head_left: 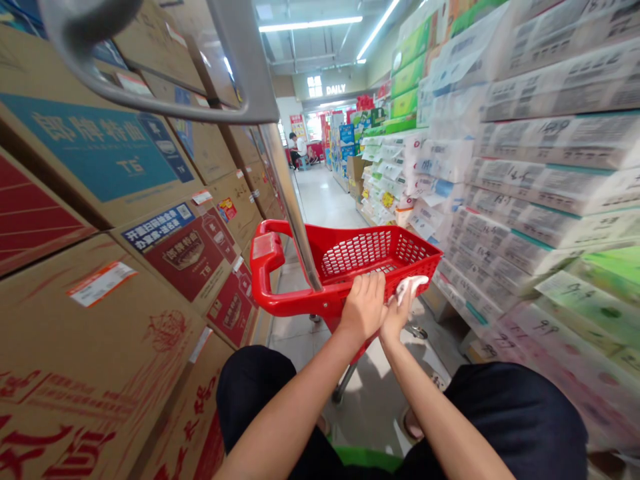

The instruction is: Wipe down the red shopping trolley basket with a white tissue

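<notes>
A red plastic basket (350, 250) of a shopping cart stands in front of me, with a metal post (290, 193) rising to a grey handle (170, 107) at the upper left. My left hand (365, 303) is on the basket's near side, its fingers bent over the red edge. Right beside it, touching it, my right hand (397, 317) holds a crumpled white cloth or tissue (413, 287) against the basket's outer wall. The inside of the basket shows bare red mesh. My right palm is hidden.
Cardboard cartons (200, 247) are stacked along the left. Wrapped paper packs (540, 187) rise on the right. A tiled aisle (320, 193) leads to seated people (297, 147) far off. Cart wheels (417, 331) stand below, between my knees and the stacks.
</notes>
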The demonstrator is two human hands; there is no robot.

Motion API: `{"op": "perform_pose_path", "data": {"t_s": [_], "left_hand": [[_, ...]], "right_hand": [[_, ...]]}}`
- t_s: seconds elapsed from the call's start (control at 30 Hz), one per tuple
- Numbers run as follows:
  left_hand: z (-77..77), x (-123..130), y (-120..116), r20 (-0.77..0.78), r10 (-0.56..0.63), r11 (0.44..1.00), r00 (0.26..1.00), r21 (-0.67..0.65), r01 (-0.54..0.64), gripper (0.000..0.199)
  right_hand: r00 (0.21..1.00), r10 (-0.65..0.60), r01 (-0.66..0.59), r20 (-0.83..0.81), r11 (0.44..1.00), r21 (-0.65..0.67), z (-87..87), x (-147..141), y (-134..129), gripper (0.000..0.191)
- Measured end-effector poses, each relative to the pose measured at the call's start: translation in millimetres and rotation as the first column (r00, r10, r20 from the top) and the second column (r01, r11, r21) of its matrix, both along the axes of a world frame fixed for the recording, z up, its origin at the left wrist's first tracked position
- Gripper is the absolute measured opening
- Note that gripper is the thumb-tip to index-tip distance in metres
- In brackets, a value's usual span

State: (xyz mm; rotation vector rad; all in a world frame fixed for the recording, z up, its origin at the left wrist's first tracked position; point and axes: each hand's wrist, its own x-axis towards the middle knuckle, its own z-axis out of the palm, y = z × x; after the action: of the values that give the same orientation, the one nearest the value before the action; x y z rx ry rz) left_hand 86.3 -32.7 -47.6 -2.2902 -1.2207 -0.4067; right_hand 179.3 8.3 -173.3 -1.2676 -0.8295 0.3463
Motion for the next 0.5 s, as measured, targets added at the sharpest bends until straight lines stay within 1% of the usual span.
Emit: {"op": "perform_pose_path", "data": {"t_s": [0.07, 0.1, 0.17, 0.27, 0.37, 0.43, 0.5], "left_hand": [[-2.0, -1, 0, 0.003, 0.000, 1.000, 1.000, 0.004, 0.000, 0.064], [-2.6, -1, 0, 0.003, -0.001, 1.000, 1.000, 0.007, 0.001, 0.064], [-2.9, -2, -1, 0.001, -0.007, 1.000, 1.000, 0.008, 0.007, 0.065], [-1.3, -1, -3, -0.009, -0.028, 1.000, 1.000, 0.006, 0.028, 0.067], [0.1, 3, -5, -0.015, -0.036, 0.999, 0.999, 0.004, 0.036, 0.069], [0.0, 6, -5, -0.012, -0.029, 1.000, 0.999, 0.002, 0.029, 0.069], [-0.6, 9, -4, -0.008, -0.024, 1.000, 1.000, 0.001, 0.024, 0.069]], "right_hand": [[1.000, 0.013, -0.013, 0.011, 0.999, 0.032, 2.5, -13, -10, 0.064], [1.000, 0.014, -0.015, 0.020, 0.999, 0.050, 4.4, -15, -11, 0.065], [0.999, -0.017, 0.014, 0.032, 0.997, 0.079, 8.7, -8, -7, 0.064], [0.992, -0.122, 0.119, 0.024, 0.989, 0.091, 14.0, 20, 17, 0.062], [0.983, -0.185, 0.184, 0.000, 0.982, 0.050, 17.4, 56, 44, 0.061], [0.979, -0.204, 0.204, -0.008, 0.979, 0.001, 19.0, 77, 56, 0.057], [0.983, -0.183, 0.183, -0.001, 0.982, -0.056, 19.9, 94, 61, 0.047]]}}
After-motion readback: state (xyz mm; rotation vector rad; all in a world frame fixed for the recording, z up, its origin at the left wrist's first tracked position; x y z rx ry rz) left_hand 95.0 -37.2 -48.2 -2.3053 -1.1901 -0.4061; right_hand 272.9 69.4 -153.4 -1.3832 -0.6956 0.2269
